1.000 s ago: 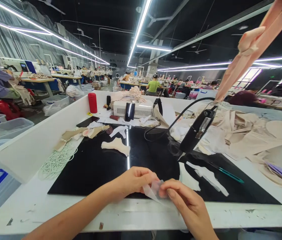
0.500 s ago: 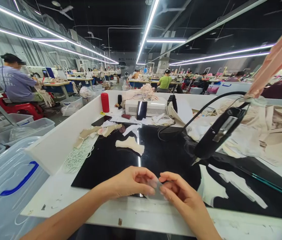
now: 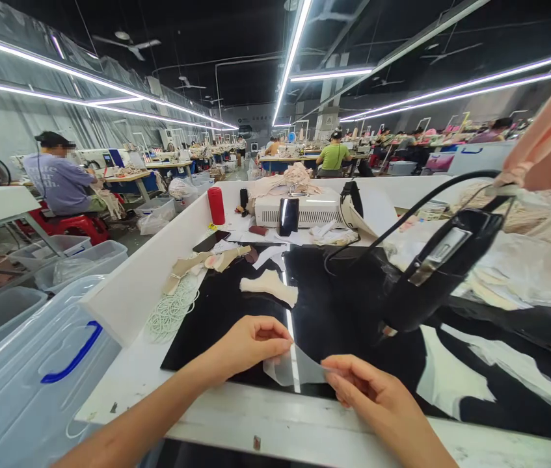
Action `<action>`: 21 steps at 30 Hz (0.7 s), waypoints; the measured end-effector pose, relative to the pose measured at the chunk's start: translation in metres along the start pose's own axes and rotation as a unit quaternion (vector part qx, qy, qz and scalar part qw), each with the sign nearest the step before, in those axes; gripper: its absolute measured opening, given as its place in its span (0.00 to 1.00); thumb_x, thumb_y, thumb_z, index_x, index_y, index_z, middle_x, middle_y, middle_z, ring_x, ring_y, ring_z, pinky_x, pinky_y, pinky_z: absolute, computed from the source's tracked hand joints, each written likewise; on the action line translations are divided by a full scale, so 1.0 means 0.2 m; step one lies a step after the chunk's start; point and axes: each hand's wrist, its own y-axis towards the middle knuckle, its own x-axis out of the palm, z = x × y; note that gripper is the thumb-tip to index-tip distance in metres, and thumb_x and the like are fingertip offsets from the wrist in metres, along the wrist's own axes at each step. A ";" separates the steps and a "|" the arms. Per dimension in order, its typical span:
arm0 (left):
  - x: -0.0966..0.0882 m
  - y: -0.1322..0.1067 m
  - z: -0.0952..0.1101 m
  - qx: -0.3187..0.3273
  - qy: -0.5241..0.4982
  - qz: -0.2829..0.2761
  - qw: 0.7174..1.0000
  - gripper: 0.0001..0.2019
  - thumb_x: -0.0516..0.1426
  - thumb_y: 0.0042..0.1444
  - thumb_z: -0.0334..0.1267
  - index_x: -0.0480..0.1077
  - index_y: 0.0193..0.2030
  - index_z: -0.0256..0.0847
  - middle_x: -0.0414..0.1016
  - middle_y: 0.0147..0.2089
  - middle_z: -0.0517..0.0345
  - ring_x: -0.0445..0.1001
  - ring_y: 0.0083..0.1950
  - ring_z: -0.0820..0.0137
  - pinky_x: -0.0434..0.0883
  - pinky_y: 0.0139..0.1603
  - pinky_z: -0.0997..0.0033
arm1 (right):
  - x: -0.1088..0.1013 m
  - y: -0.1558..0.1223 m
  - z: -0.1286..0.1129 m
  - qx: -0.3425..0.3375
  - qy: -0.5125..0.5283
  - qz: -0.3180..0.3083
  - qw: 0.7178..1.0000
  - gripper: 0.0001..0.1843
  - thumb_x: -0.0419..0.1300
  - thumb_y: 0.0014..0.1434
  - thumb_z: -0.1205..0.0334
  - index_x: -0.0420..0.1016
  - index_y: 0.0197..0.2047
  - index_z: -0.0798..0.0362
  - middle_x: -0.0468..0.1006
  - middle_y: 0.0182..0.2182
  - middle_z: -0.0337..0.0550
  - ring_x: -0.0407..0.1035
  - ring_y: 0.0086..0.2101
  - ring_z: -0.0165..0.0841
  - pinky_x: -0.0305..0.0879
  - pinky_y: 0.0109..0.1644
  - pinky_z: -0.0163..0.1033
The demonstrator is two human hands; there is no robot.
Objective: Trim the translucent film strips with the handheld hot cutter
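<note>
Currently, left hand (image 3: 250, 344) and right hand (image 3: 370, 393) each pinch 1 edge of a translucent sheet (image 3: 299, 368), fingertips closed on it, near the front of the black board (image 3: 338, 305).

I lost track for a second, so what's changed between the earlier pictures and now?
The left hand and right hand have moved apart, spreading the clear film they both still hold. The view has swung left, so the table's things sit farther right in the picture. The cream piece, cord heap and red can stayed in place on the table.
</note>
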 end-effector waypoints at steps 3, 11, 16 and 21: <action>-0.02 0.00 -0.01 -0.006 0.013 0.009 1.000 0.14 0.69 0.52 0.47 0.76 0.36 0.38 0.79 0.33 0.60 0.71 0.31 0.74 0.69 0.37 0.70 | 0.00 0.02 -0.01 0.043 0.028 -0.045 0.998 0.18 0.65 0.60 0.40 0.86 0.36 0.45 0.76 0.22 0.36 0.72 0.25 0.35 0.69 0.33 0.36; -0.07 0.02 -0.05 -0.020 0.039 0.022 0.999 0.13 0.66 0.50 0.46 0.71 0.35 0.40 0.77 0.32 0.60 0.73 0.31 0.72 0.72 0.31 0.72 | 0.06 0.03 -0.02 0.004 0.005 -0.032 0.999 0.18 0.64 0.60 0.41 0.84 0.31 0.45 0.74 0.22 0.37 0.65 0.24 0.33 0.61 0.29 0.36; -0.08 0.05 -0.08 -0.004 0.071 0.033 0.997 0.12 0.64 0.51 0.45 0.71 0.35 0.39 0.76 0.32 0.59 0.72 0.30 0.72 0.72 0.28 0.73 | 0.08 0.03 -0.02 -0.050 -0.031 -0.031 0.998 0.15 0.61 0.65 0.47 0.84 0.32 0.44 0.78 0.25 0.37 0.69 0.27 0.34 0.64 0.31 0.36; -0.07 0.08 -0.10 0.044 0.135 0.055 0.988 0.10 0.61 0.58 0.42 0.76 0.41 0.38 0.75 0.34 0.59 0.74 0.34 0.71 0.73 0.32 0.73 | 0.07 0.07 0.06 -0.160 -0.143 -0.007 0.977 0.15 0.57 0.70 0.52 0.81 0.34 0.42 0.80 0.28 0.37 0.73 0.27 0.35 0.68 0.31 0.38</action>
